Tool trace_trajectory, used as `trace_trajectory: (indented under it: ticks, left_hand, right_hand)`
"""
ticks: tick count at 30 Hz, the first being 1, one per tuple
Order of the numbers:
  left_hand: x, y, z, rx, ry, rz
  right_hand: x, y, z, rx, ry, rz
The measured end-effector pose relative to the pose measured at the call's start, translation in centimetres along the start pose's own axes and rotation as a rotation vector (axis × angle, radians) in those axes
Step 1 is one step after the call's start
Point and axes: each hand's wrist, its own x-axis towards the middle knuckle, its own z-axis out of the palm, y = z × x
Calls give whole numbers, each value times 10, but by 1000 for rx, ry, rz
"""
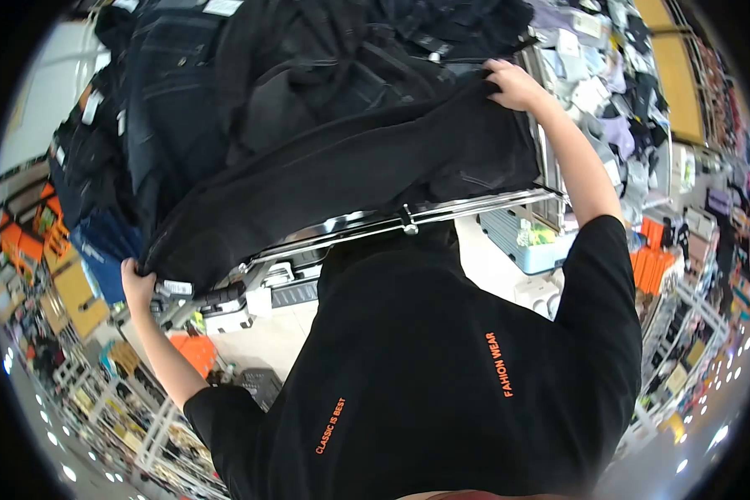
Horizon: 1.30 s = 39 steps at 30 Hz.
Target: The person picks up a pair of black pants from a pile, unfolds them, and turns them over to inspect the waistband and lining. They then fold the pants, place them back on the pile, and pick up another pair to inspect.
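A pair of black trousers (pixel 333 171) lies stretched lengthwise across the near edge of a rack heaped with dark garments. My left hand (pixel 138 282) pinches its lower left end, beside a small white label (pixel 175 288). At the upper right, my right hand (pixel 512 86) grips the other end, fingers closed on the black cloth. Beyond the trousers lie dark jeans (pixel 171 92) and more black clothing (pixel 292 83). The cloth sags slightly between my two hands.
A metal rail (pixel 467 207) with a round knob (pixel 409 228) runs along the near edge. Small packaged items (pixel 617 100) fill a bin at the right. Below stand a light blue case (pixel 521 246) and an orange basket (pixel 196 353). Shop shelves surround the rack.
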Motion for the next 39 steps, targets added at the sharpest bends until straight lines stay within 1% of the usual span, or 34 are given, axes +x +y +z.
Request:
trace_trajectory:
  ticks: [1,2,3,5,6,7,9,10,12,13,14,15,17,18,19,20,21,22,24,25,26,27,29,31,32,34,35,36,37,38,39]
  left_hand:
    - [-6,24,-9,66,-20,-45]
    - [-7,28,-8,191,-86,-123]
    - [-9,14,3,283,-19,-102]
    - [-12,41,-12,345,-81,-207]
    - [-11,45,-18,363,-105,-241]
    - [-11,42,-23,374,-81,-237]
    - [-10,32,-33,382,-27,-220]
    - [-9,19,-37,345,67,-190]
    - [-6,18,-65,317,99,-184]
    - [-6,11,-77,293,168,-115]
    - [-3,5,-90,274,161,-119]
    - [4,-8,-98,257,202,-97]
    - [18,-14,-120,216,274,-56]
    - [26,-12,-131,229,318,-93]
    - [39,-16,-140,176,340,-100]
    - [52,-21,-150,138,369,-94]
    - [68,-35,-156,135,444,-139]
    - [78,-34,-171,107,440,-205]
    - [84,-32,-194,39,599,-203]
    - [83,-27,-208,-38,611,-225]
    - [78,-21,-217,-104,619,-251]
    - [67,-6,-217,-19,673,-296]
    - [60,-17,-186,-74,841,-290]
    - [57,-37,-132,-113,996,-306]
    - [43,-27,-106,-122,1109,-217]
    - [19,-22,-53,-215,1159,-188]
    - [6,-12,-29,-383,1239,-169]
    - [-6,-3,-9,-603,1253,-226]
    - [-21,2,10,-578,1256,-204]
    - [-26,-13,40,-779,1287,-156]
    - [-41,-8,52,-815,1281,-215]
  right_hand:
    - [0,11,15,37,82,-31]
    - [-3,17,26,8,123,-10]
    - [-5,8,7,50,-75,117]
    - [-16,15,4,19,-5,127]
    - [-23,20,-2,36,9,127]
    - [-32,19,-13,77,26,147]
    - [-55,19,-32,50,119,144]
    - [-62,16,-52,-1,13,244]
    - [-86,12,-83,-32,127,189]
    - [-95,11,-99,-59,177,168]
    - [-104,3,-117,-73,229,170]
    - [-112,-3,-136,-51,252,214]
    - [-125,-10,-167,-15,325,276]
    - [-128,-11,-182,-5,376,292]
    - [-132,-15,-201,-84,424,257]
    - [-132,-11,-217,-106,383,349]
    - [-134,-4,-229,-100,457,320]
    - [-137,1,-240,-95,532,290]
    - [-143,-1,-259,-103,660,300]
    - [-148,-4,-274,-211,655,363]
    - [-150,-5,-272,-247,698,353]
    - [-149,-4,-263,-282,739,343]
    - [-147,-1,-234,-409,824,358]
    - [-141,3,-191,-409,864,395]
    - [-137,4,-165,-386,889,426]
    - [-134,-9,-116,-340,823,584]
    - [-136,-23,-97,-294,808,629]
    - [-138,-39,-79,-248,791,671]
    - [-140,-43,-61,-204,789,659]
    - [-144,-41,-37,-159,784,645]
    - [-151,-31,-11,-157,753,652]
